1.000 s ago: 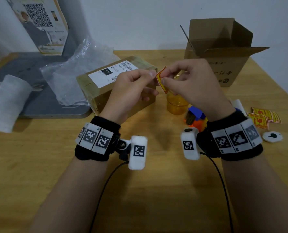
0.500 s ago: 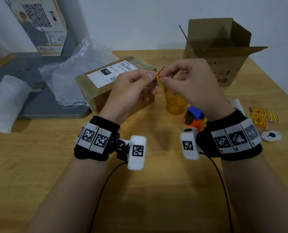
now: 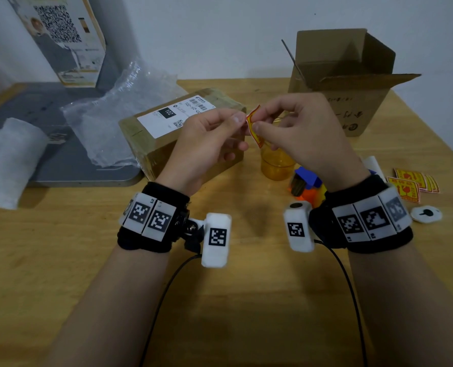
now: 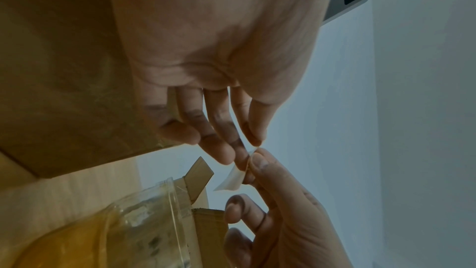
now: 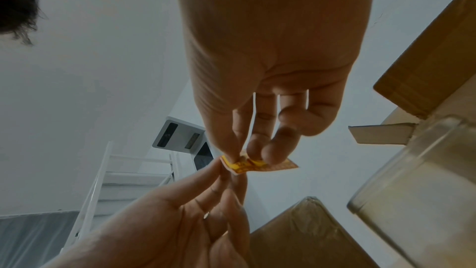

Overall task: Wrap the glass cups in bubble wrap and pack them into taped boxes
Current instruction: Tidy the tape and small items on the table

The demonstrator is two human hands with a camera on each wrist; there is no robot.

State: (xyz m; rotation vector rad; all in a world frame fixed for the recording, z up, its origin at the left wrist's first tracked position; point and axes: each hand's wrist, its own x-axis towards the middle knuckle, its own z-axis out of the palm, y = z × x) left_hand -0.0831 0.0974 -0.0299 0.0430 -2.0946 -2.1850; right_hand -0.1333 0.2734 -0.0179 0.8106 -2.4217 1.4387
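Wooden table point(image 3: 246, 300) against a pale wall; a grey mat point(image 3: 61, 165) covers its 10 o'clock corner. Bare wood lies at 6 o'clock, nearest the person. Bubble wrap point(image 3: 119, 120) lies on the mat at 10 o'clock.

The taped box point(image 3: 167, 133) with a shipping label sits closed at 11 o'clock. The open box point(image 3: 352, 102) stands at 1 o'clock, flaps up; its contents cannot be seen. An amber glass cup point(image 3: 277, 165) stands upright between them, unwrapped.

Above the cup, the left hand point(image 3: 209, 144) and right hand point(image 3: 299, 133) both pinch one red-yellow sticker point(image 3: 254, 125) at their fingertips. More stickers point(image 3: 410, 184) lie at 3 o'clock.
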